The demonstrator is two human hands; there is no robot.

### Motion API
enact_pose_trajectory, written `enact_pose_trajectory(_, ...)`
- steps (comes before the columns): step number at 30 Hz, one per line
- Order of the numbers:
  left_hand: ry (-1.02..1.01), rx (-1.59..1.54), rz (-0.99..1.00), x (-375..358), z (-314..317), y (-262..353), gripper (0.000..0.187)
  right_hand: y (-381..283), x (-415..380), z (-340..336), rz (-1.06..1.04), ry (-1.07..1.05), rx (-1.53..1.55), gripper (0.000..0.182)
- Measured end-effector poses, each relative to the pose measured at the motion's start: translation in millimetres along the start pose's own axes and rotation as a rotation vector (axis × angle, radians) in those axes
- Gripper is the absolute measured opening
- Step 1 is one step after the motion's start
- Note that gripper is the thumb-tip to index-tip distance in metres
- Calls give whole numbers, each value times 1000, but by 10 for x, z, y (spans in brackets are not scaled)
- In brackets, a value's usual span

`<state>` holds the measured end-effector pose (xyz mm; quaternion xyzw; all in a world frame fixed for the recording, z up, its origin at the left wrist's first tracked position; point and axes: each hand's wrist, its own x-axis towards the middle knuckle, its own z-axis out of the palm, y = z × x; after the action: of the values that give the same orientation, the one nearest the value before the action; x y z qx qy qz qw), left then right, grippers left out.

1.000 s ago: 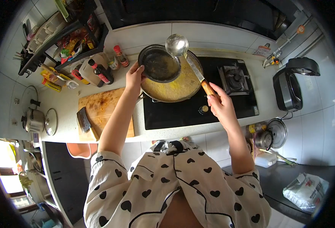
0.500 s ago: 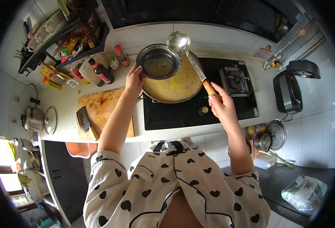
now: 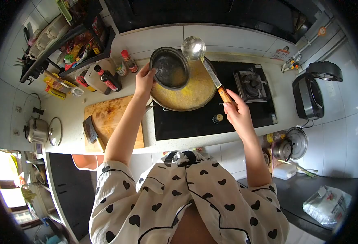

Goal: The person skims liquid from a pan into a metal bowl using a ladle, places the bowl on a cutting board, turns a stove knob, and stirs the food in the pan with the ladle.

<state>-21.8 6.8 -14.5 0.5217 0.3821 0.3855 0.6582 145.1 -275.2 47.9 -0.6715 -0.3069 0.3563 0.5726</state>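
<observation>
My left hand point(image 3: 145, 80) grips the rim of a dark bowl point(image 3: 168, 67), which is tilted over a wide pan point(image 3: 183, 109). A little liquid shows in the bowl's lower right side. Yellowish soup point(image 3: 187, 95) fills the pan, partly covered by the bowl. Closed around the wooden handle of a metal ladle point(image 3: 194, 48) is my right hand point(image 3: 236, 109). The ladle's round head is raised above the pan's far edge, beside the bowl.
A gas burner point(image 3: 252, 85) lies right of the pan on the black hob point(image 3: 179, 130). At left, a cleaver point(image 3: 90, 130) rests on a wooden cutting board point(image 3: 126, 110). A sauce bottle point(image 3: 109, 77) stands behind. A black appliance point(image 3: 311, 95) stands at right.
The bowl in my left hand has tipped further to the right, and less liquid shows in it. The ladle has shifted slightly right and down.
</observation>
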Motion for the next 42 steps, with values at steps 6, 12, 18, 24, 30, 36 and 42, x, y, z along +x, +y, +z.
enact_pose_trajectory(6,23,121,-17,76,-55,0,33,38,-32,-24,23,8,26,42)
enact_pose_trajectory(12,8,226,80,82,51,143,28,107,-45,-85,25,3,19,42)
enact_pose_trajectory(18,-28,491,199,224,144,246,27,199,-58,-142,35,16,-57,41)
enact_pose_trajectory(24,-52,663,345,380,205,236,32,301,-78,-214,0,15,-150,43)
enact_pose_trajectory(30,-45,841,432,231,285,333,37,371,-91,-212,-271,48,-268,43)
enact_pose_trajectory(36,-71,547,457,234,217,222,38,293,-74,-159,-454,81,-495,51)
enact_pose_trajectory(42,-89,190,327,215,145,217,38,240,-3,-37,-509,167,-660,58)
